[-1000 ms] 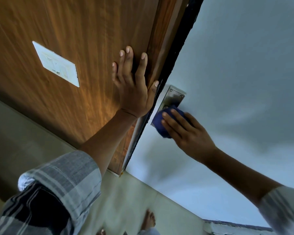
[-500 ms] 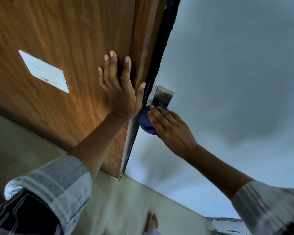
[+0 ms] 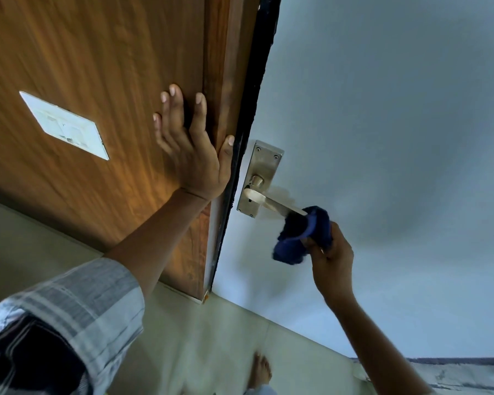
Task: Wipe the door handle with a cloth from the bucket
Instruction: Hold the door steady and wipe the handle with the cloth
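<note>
A steel lever door handle (image 3: 271,202) on a steel backplate (image 3: 261,169) sits on the pale grey door face. My right hand (image 3: 332,258) grips a dark blue cloth (image 3: 304,235), wrapped around the free end of the lever. My left hand (image 3: 190,151) lies flat with fingers spread on the brown wooden panel (image 3: 97,67), its thumb at the door's black edge. No bucket is in view.
A white switch plate (image 3: 64,125) is set in the wooden panel at left. The door's black edge (image 3: 250,115) runs between the wood and the grey door face. Pale floor tiles and a bare foot (image 3: 261,372) show below.
My right hand slid the cloth from the backplate out along the lever to its tip, uncovering the plate and lever. My left hand stayed on the wood.
</note>
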